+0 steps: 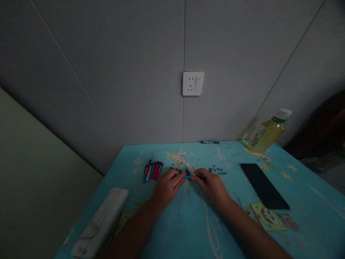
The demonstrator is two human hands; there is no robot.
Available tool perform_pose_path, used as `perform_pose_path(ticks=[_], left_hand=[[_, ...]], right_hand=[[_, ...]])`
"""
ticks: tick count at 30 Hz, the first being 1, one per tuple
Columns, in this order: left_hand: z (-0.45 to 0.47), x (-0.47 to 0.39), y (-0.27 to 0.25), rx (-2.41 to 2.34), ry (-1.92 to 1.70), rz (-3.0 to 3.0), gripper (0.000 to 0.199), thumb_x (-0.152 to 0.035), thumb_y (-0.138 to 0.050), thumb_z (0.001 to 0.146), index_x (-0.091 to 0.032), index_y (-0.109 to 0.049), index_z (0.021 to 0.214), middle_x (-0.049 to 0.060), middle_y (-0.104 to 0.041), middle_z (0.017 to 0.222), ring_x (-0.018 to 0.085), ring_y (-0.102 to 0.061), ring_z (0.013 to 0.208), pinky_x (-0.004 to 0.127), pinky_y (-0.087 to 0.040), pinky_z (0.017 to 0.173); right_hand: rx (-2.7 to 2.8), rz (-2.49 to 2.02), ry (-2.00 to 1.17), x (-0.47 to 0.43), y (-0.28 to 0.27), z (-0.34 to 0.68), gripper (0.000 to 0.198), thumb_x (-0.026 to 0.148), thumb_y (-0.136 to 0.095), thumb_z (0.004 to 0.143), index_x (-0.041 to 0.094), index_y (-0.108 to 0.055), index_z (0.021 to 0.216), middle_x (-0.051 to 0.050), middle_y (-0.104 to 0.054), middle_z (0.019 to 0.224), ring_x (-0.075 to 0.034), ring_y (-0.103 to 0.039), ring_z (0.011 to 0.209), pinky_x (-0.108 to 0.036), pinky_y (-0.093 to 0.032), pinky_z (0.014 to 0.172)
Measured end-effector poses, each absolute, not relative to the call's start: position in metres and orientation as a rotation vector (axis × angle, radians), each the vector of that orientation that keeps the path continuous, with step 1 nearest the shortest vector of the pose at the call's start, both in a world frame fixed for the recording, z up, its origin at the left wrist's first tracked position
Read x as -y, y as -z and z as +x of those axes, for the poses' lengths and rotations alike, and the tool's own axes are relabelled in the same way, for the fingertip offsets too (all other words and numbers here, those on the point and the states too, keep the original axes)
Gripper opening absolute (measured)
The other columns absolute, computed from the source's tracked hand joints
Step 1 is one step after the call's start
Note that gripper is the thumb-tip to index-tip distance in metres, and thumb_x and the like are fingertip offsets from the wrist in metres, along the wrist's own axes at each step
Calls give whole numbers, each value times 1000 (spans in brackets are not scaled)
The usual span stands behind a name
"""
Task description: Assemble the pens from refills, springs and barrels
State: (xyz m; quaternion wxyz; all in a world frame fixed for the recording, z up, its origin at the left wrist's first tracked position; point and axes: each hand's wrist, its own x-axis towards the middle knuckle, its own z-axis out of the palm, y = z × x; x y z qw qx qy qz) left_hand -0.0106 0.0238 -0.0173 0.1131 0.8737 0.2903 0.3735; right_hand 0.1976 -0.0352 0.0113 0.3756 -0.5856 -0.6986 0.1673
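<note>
My left hand (pixel 167 186) and my right hand (pixel 212 186) meet over the middle of the table, fingers closed. Between their fingertips lies a short blue pen barrel (pixel 187 177), held level, one end in each hand. Something dark shows at my right fingers, too small to make out. Just beyond the hands are several thin white sticks like pen refills (pixel 190 167). Left of my left hand rests a group of red and blue pen barrels (pixel 156 171). Small dark parts (pixel 217 169) are laid out in rows beyond my right hand. Other dark pieces are partly hidden behind my left fingers.
A white power strip (pixel 104 219) with a cable lies at the left edge of the blue patterned table (pixel 178 230). On the right are a dark flat rectangular object (pixel 264 186) and a bottle of yellow liquid (pixel 266 133). One pen (pixel 209 142) lies along the wall, below a socket (pixel 193 83).
</note>
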Motion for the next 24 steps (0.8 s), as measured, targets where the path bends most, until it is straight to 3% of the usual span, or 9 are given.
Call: perform_pose_path(ticks=[5,10,16,24], left_hand=[[-10,-26,20,-880,-1094,2628,27,-26,-55,94,-23,-64,119,7,-62,97,20,-59,92,36,-51,82],[-6,-26,20,-947,-1082,2551,22,-27,-57,93,-21,-66,111,6,-65,98,20,-58,95,38,-48,86],[-9,-30,20,-834,-1120,2519,23,-27,-57,93,-20,-66,112,7,-67,97,20,-59,93,36,-47,84],[-13,-31,13,-702,-1073,2554,24,-26,-56,93,-18,-68,113,7,-67,90,19,-58,89,35,-46,82]], right_hand=[[1632,-1452,-636,32,-7,195,12,33,-64,88,21,-66,86,-1,-69,79,-17,-64,71,-28,-47,67],[1509,-1331,-803,26,-5,198,16,28,-58,89,20,-68,99,-6,-71,96,-20,-66,87,-32,-49,79],[1324,-1144,-1133,22,-4,205,30,28,-66,84,23,-61,113,-6,-71,109,-21,-67,97,-36,-50,89],[1399,-1184,-1237,21,-9,221,34,31,-71,81,23,-63,113,-9,-72,112,-25,-66,106,-44,-45,98]])
